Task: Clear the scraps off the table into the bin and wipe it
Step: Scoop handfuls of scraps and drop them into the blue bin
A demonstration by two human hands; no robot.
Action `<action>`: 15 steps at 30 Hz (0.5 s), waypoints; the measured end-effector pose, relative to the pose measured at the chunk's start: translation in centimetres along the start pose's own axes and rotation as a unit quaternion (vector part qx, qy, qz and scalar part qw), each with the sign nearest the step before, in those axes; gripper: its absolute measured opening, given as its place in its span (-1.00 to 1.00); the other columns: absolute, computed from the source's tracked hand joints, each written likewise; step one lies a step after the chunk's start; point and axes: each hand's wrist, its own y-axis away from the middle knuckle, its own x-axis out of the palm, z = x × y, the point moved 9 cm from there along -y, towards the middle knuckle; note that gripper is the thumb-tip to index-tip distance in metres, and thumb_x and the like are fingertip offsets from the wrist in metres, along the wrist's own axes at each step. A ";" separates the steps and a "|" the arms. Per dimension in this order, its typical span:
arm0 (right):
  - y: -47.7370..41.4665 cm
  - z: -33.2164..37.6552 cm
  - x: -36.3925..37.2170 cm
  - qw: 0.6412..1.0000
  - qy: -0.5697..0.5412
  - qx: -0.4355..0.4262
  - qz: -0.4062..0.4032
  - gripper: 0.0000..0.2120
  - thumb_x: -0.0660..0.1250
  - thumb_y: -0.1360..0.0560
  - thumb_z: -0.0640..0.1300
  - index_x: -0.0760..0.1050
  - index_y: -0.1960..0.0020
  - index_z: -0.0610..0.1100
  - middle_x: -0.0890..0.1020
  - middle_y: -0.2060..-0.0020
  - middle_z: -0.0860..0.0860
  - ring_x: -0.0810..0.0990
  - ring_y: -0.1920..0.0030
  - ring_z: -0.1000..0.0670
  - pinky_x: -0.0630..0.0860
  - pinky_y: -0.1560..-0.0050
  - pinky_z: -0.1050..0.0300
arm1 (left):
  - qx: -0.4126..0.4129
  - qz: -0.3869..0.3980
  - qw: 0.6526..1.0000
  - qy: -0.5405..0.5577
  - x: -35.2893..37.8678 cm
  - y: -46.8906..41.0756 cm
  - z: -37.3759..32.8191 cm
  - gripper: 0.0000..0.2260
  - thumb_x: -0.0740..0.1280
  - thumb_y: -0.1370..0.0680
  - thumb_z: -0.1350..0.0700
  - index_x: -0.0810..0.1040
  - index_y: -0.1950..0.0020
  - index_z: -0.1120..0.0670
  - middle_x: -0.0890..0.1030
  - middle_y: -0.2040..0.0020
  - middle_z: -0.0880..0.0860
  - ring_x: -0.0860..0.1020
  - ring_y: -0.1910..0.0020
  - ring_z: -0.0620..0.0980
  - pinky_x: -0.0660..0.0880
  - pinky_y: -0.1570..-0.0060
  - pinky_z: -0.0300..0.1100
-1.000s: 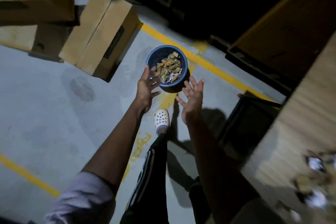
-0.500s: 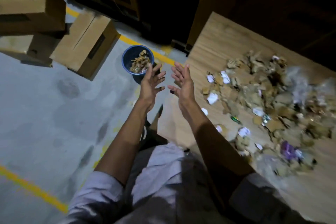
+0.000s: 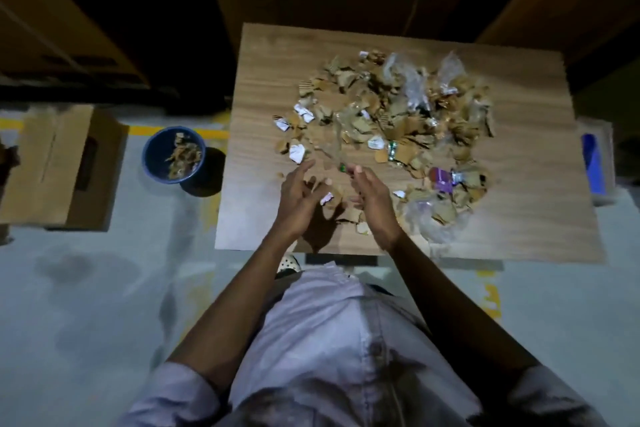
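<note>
**Hands.** The left hand (image 3: pixel 298 198) and the right hand (image 3: pixel 372 198) are over the tabletop (image 3: pixel 263 80), close to its near edge and left of centre. The palms face each other and the fingers are straight and slightly spread. Neither hand holds anything. Contact with the surface cannot be confirmed; the shadow under the left hand suggests it is raised.

**Scraps.** A broad heap of torn cardboard scraps (image 3: pixel 398 114) covers the middle of the tabletop and runs toward the right edge. Loose bits lie between the hands. Mixed into the heap are white paper wrappers (image 3: pixel 297 152), clear plastic film (image 3: pixel 412 80) on the far side and a purple wrapper (image 3: pixel 440 178).

**Bin.** The blue bin (image 3: pixel 145 159) stands on the floor (image 3: pixel 104 288) just beyond the left edge of the tabletop and is partly filled. A cardboard box (image 3: pixel 59 166) sits to its left.

**Assessment.** The step in hand appears to be gathering a handful. Most of the heap is uncleared and wiping has not begun.

**Recommendation.**
- Bring both palms down to the surface and draw them together around the nearest bits to form a closed scoop.
- Keep each load modest, because small, light pieces will likely escape between spread fingers.
- The film looks springy, so trap it beneath cardboard.
- Carry each load low across the left edge and release it directly above the bin.
- Work from the near-left corner outward.

No wiping cloth can be identified.
</note>
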 end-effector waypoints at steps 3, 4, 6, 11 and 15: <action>0.5 -1.5 -3.5 0.997 -0.015 0.004 -0.071 -0.74 0.25 -0.70 0.08 0.60 -0.32 0.08 0.65 -0.21 0.25 0.57 -0.20 0.35 0.51 -0.20 0.19 | 0.004 0.049 0.997 -0.060 2.1 0.2 0.3 -0.35 0.47 -0.43 -0.19 0.42 -0.49 -0.10 0.36 -0.46 -0.04 0.35 -0.41 -0.13 0.29 -0.26 -0.33; 0.9 -2.2 -4.6 0.995 -0.022 0.007 -0.098 -0.79 0.28 -0.70 0.04 0.60 -0.28 0.10 0.66 -0.17 0.27 0.58 -0.18 0.36 0.49 -0.25 0.20 | 0.004 0.061 0.996 -0.068 2.7 0.2 0.4 -0.31 0.50 -0.42 -0.18 0.42 -0.51 -0.07 0.36 -0.47 -0.01 0.36 -0.42 -0.10 0.30 -0.28 -0.32; 2.0 -3.6 -6.6 0.987 -0.018 0.005 -0.158 -0.83 0.32 -0.69 -0.01 0.60 -0.25 0.08 0.67 -0.13 0.26 0.60 -0.14 0.34 0.48 -0.26 0.22 | 0.014 0.080 0.990 -0.116 4.1 0.1 0.2 -0.33 0.53 -0.47 -0.11 0.40 -0.53 -0.05 0.36 -0.49 0.04 0.35 -0.43 -0.05 0.34 -0.37 -0.16; 5.0 -7.2 -11.7 0.945 0.157 0.005 -0.287 -0.66 0.35 -0.59 0.14 0.65 -0.25 -0.01 0.68 -0.21 -0.01 0.61 -0.25 -0.09 0.51 -0.35 -0.16 | -0.037 0.068 0.968 -0.240 7.3 0.4 1.3 -0.32 0.38 -0.42 -0.22 0.34 -0.52 -0.15 0.32 -0.44 0.10 0.27 -0.47 0.15 0.32 -0.44 0.15; 6.6 -9.5 -15.9 0.907 0.230 0.098 -0.340 -0.57 0.47 -0.53 0.07 0.58 -0.37 0.04 0.53 -0.40 -0.10 0.44 -0.40 -0.24 0.36 -0.36 -0.18 | -0.155 0.058 0.961 -0.222 9.5 1.2 3.8 -0.27 0.42 -0.48 -0.18 0.21 -0.60 -0.20 0.09 -0.52 0.18 0.12 -0.52 0.25 0.27 -0.50 0.11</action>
